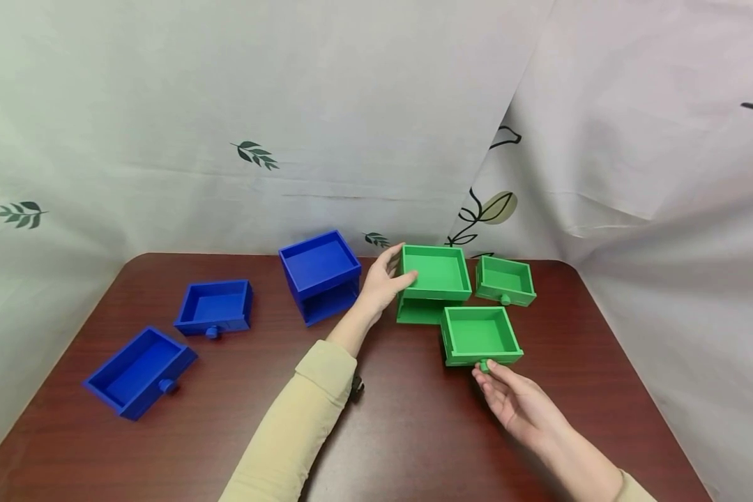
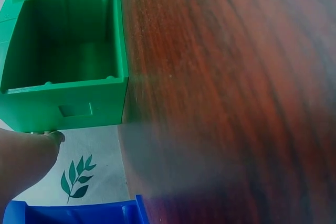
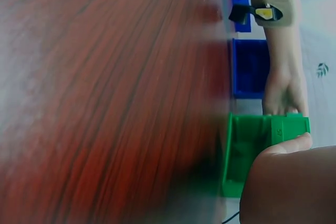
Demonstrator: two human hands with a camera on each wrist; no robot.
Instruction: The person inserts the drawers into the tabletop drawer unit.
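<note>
My left hand (image 1: 383,280) grips the left side of a green drawer cabinet (image 1: 435,270), thumb over its top rim. In the left wrist view the front opening of the green cabinet (image 2: 65,106) shows a hollow inside. Just in front of the cabinet, my right hand (image 1: 522,406) pinches the round knob of a green drawer (image 1: 482,333). Its knob side faces me and its near end overlaps the cabinet's lower right corner in the head view. A second, smaller-looking green drawer (image 1: 505,277) lies right of the cabinet, knob toward me.
A blue cabinet (image 1: 321,263) with an open front stands left of my left hand. Two blue drawers lie further left, one blue drawer (image 1: 216,305) behind the other blue drawer (image 1: 139,369). A white leaf-printed cloth (image 1: 376,125) hangs behind the brown table (image 1: 401,432).
</note>
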